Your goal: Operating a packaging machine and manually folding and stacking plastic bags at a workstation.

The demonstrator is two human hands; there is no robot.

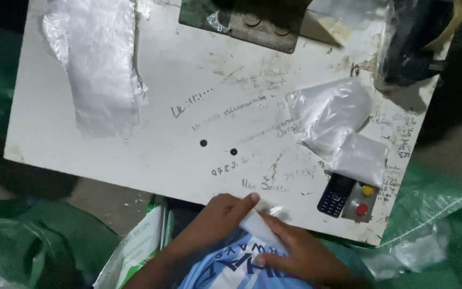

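Hands meet at the near edge of the white table [135, 155]: left hand [215, 219] and right hand [295, 251] both pinch a small clear plastic bag [260, 225], apparently mid-handling; spreading it further would call for a steady two-handed hold

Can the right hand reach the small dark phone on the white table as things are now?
Probably yes. The right hand holds a small clear bag at the table edge, and the phone lies just beyond it with nothing between; the hand would first need to release the bag.

Dark object [413, 43] and grey metal plate [252, 24] cut off at top edge; table scribbles illegible.
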